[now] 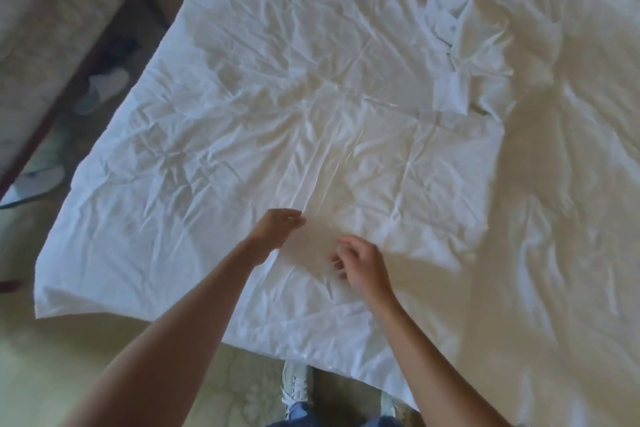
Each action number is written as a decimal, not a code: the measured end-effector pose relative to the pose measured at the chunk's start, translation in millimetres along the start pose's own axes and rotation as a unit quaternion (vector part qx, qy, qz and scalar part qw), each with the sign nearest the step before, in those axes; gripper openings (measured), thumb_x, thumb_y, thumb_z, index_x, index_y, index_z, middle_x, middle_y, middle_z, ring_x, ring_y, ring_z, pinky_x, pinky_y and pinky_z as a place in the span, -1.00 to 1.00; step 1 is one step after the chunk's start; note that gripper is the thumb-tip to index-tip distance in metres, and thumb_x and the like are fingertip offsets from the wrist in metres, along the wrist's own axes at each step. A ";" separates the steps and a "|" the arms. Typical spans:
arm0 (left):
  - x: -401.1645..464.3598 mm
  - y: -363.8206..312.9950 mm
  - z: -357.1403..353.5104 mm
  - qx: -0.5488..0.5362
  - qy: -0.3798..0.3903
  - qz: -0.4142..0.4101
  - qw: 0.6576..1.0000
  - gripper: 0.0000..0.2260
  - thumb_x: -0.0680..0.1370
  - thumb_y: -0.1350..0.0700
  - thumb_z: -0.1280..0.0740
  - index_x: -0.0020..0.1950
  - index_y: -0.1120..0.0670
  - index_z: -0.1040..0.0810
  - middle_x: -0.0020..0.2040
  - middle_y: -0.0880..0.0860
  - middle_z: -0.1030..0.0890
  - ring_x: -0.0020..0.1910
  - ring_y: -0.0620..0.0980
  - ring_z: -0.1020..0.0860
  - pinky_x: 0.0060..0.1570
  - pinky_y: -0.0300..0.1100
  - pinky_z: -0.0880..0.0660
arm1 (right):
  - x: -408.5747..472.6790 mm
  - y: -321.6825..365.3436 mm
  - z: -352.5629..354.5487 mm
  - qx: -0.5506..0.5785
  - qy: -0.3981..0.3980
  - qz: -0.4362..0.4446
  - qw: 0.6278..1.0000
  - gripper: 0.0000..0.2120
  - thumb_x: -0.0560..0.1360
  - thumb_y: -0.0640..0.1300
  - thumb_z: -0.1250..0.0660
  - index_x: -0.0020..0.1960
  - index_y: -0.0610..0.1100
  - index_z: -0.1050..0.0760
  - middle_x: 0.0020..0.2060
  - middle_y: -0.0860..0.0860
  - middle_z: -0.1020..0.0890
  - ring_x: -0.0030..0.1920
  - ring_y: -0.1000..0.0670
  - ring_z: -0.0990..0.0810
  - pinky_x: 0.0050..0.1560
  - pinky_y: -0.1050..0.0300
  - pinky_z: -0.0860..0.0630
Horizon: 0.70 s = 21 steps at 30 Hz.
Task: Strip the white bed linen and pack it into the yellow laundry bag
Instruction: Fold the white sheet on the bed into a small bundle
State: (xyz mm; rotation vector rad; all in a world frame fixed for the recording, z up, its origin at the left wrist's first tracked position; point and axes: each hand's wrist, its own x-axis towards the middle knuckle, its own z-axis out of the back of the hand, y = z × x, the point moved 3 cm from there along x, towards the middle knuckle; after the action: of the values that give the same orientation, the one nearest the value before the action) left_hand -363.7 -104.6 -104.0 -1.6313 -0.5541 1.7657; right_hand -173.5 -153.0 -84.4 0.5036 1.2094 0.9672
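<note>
Left hand (282, 224) and right hand (360, 263) hover empty, fingers loosely apart, above crumpled sheet (277, 97). Risk: shallow pinch slips; trailing corner drags floor. Bag unseen.

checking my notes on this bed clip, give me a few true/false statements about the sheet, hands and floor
1. A wrinkled white sheet is spread flat over the bed. True.
2. The yellow laundry bag lies on the sheet. False: no yellow bag is in view.
3. Both hands are over the sheet, the left hand and right hand close together. True.
4. The right hand holds a pillow. False: it holds no pillow.
5. White slippers lie on the floor left of the bed. True.
</note>
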 end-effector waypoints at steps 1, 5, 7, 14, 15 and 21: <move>-1.8 6.4 -0.4 0.008 -0.019 -0.002 1.000 -0.86 0.58 0.19 -0.39 -0.17 0.04 -0.66 -0.33 0.04 -0.58 -0.36 -0.04 -0.49 -0.27 -0.21 -0.38 | 6.9 -0.5 9.0 0.006 -0.023 0.000 1.000 -0.76 0.59 -0.23 -0.25 0.18 -0.13 -0.62 -0.30 0.03 -0.67 -0.35 0.15 -0.60 -0.27 0.17 -0.54; -6.5 16.1 -6.6 0.002 -0.098 -0.015 0.995 -0.85 0.56 0.20 -0.37 -0.16 0.16 -0.70 -0.35 0.04 -0.59 -0.38 -0.01 -0.51 -0.35 -0.22 -0.38 | 33.7 18.2 31.9 -0.042 -0.032 0.030 0.998 -0.72 0.51 -0.10 -0.25 0.17 -0.04 -0.62 -0.08 0.00 -0.72 -0.02 0.02 -0.66 0.09 -0.08 -0.60; -9.2 19.2 -12.5 -0.009 -0.140 -0.011 0.990 -0.84 0.56 0.19 -0.34 -0.15 0.16 -0.70 -0.36 0.02 -0.62 -0.41 -0.05 -0.54 -0.43 -0.28 -0.41 | 45.9 33.5 36.8 -0.085 -0.007 0.057 0.995 -0.66 0.52 -0.07 -0.23 0.24 -0.05 -0.60 0.03 0.01 -0.70 0.09 0.02 -0.63 0.16 -0.03 -0.56; -9.6 32.1 -31.8 0.076 -0.304 -0.007 0.950 -0.77 0.58 0.03 -0.28 -0.23 0.05 -0.62 -0.32 -0.02 -0.61 -0.28 0.00 -0.58 -0.29 -0.11 -0.45 | 113.5 63.7 28.0 -0.221 0.065 0.165 0.959 -0.67 0.63 -0.13 -0.21 0.35 -0.12 -0.52 0.26 -0.03 -0.60 0.29 -0.01 -0.53 0.23 0.21 -0.42; -8.1 34.7 -33.6 0.097 -0.331 -0.018 0.938 -0.73 0.59 0.03 -0.28 -0.27 0.10 -0.57 -0.36 0.03 -0.57 -0.30 0.06 -0.55 -0.31 -0.10 -0.41 | 125.6 66.7 23.4 -0.248 0.081 0.190 0.947 -0.66 0.62 -0.16 -0.21 0.36 -0.14 -0.51 0.29 -0.05 -0.59 0.32 -0.03 -0.50 0.28 0.17 -0.40; -5.1 47.0 -57.1 0.204 -0.453 0.003 0.868 -0.59 0.62 -0.06 -0.20 -0.39 0.08 -0.32 -0.49 0.00 -0.39 -0.46 0.05 -0.42 -0.43 -0.08 -0.34 | 196.1 82.5 9.1 -0.404 0.142 0.346 0.835 -0.61 0.57 -0.21 -0.29 0.39 -0.18 -0.48 0.37 -0.11 -0.52 0.48 -0.17 -0.32 0.48 0.01 -0.21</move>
State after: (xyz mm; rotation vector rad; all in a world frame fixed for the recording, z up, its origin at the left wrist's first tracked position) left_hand -316.2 -148.0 -140.8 -0.4439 -0.5124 2.4044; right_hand -185.3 55.7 -124.9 0.0896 0.7358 2.1079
